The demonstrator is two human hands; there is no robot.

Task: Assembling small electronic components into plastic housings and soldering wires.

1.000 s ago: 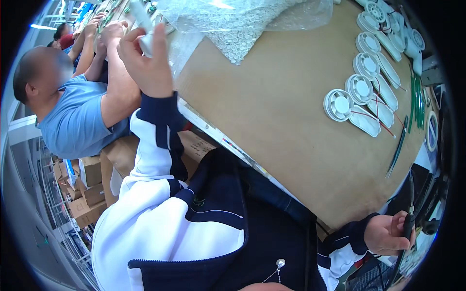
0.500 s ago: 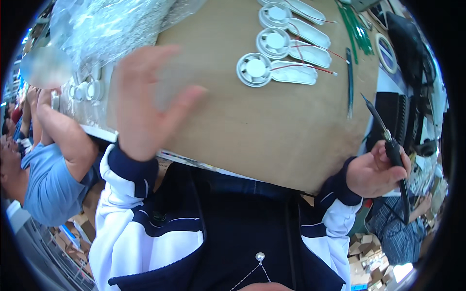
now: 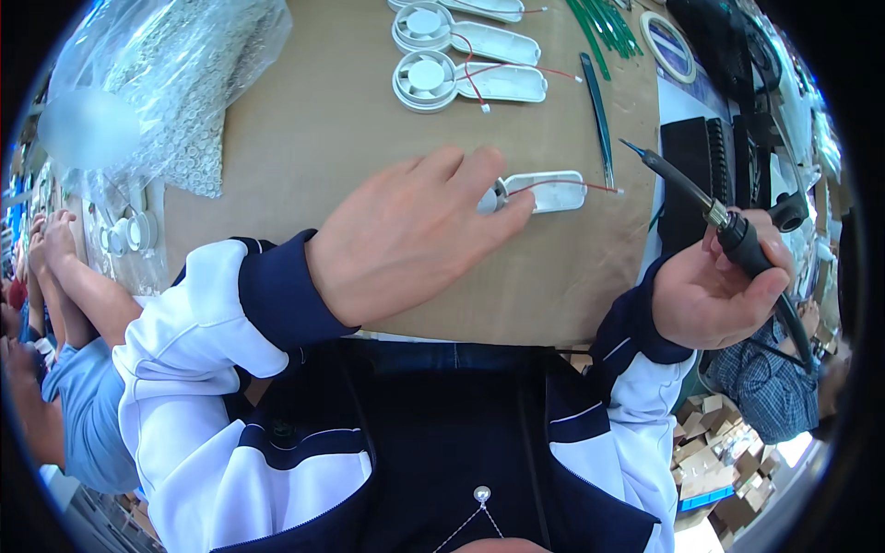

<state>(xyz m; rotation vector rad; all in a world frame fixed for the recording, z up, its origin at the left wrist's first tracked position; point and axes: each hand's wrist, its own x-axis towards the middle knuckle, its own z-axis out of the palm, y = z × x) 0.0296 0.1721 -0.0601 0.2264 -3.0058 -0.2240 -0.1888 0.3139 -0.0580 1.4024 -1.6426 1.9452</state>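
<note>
My left hand [image 3: 410, 230] is closed round the round head of a small white fan casing [image 3: 550, 192], its fingers covering most of that head. The casing's flat, hollow handle sticks out to the right, and a thin red wire lies along it, ending in a small white plug. My right hand [image 3: 714, 295] grips the black handle of a soldering iron [image 3: 740, 238], whose tip points up and left, raised near the right edge of the board. Farther off lie several matching fan casings [image 3: 429, 78] in a column, also with red wires.
Dark tweezers [image 3: 596, 115] and green strips [image 3: 604, 26] lie at the far right, by a roll of tape [image 3: 668, 46]. A clear bag of small white parts [image 3: 189, 101] fills the far left. A co-worker in blue [image 3: 90, 405] sits to the left; brown board [image 3: 304, 120] covers the table.
My left hand has come down to the right and taken hold of the nearest fan casing, which now lies closer to me, apart from the others. The soldering iron stays in my right hand.
</note>
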